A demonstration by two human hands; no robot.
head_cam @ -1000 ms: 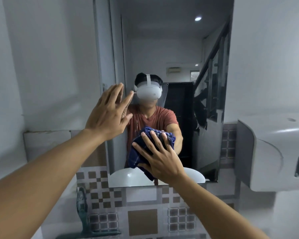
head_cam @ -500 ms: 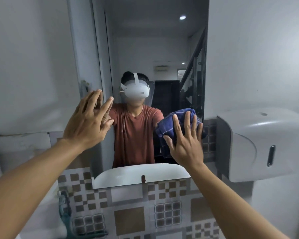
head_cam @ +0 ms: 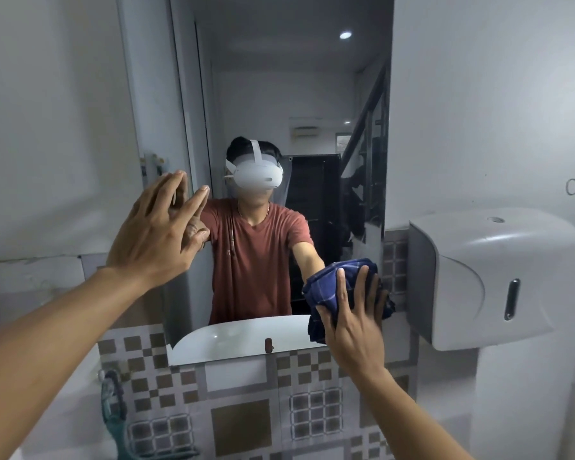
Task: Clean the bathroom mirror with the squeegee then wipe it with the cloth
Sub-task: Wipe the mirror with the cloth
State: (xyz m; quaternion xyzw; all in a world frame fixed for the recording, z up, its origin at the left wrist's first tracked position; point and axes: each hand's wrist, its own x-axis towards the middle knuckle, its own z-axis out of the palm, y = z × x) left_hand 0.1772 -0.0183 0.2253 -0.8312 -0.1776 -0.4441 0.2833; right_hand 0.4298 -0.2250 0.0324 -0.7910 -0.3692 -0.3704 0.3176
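The tall bathroom mirror hangs on the wall straight ahead. My right hand presses a dark blue checked cloth flat against the mirror's lower right corner, fingers spread over it. My left hand rests flat on the mirror's left edge, fingers apart and holding nothing. A teal squeegee stands at the lower left against the tiled wall, below the mirror and away from both hands.
A white paper dispenser juts from the wall just right of the mirror, close to my right hand. Patterned brown and grey tiles cover the wall under the mirror. A white basin shows only as a reflection.
My right hand has carried the cloth from the lower middle of the mirror up to its right side, then down to the lower right corner. The left hand stays flat on the left edge.
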